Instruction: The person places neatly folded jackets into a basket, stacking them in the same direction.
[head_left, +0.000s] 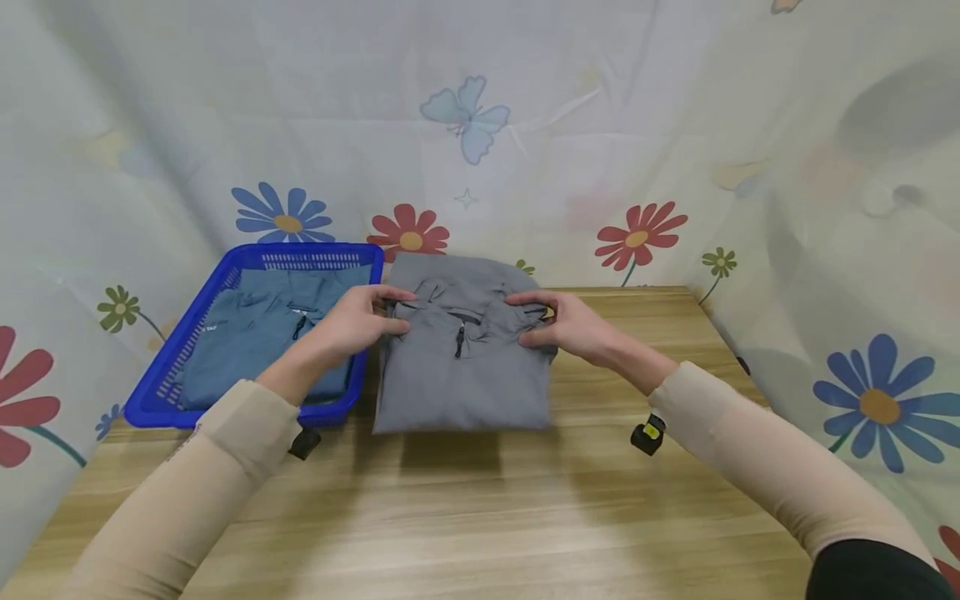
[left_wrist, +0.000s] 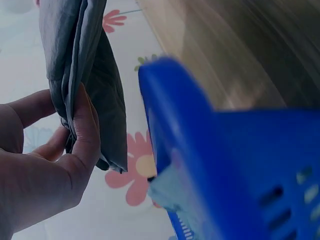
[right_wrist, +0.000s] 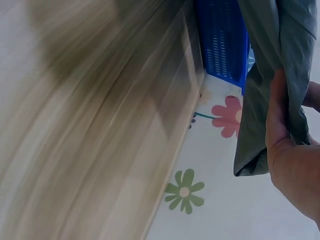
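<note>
A folded grey garment with a short black zipper pull at its front is lifted over the table, its shadow falling below it. My left hand pinches its left edge, thumb on one face and fingers on the other. The right hand grips the opposite edge in the same way. In the left wrist view the layered folds of the grey garment hang from the fingers. The right wrist view shows its lower flap drooping beneath the thumb.
A blue plastic basket with slotted walls stands at the left, close beside the left forearm. Inside lies a folded blue-teal garment with its own zipper pull. The wooden table ends at a flower-printed curtain.
</note>
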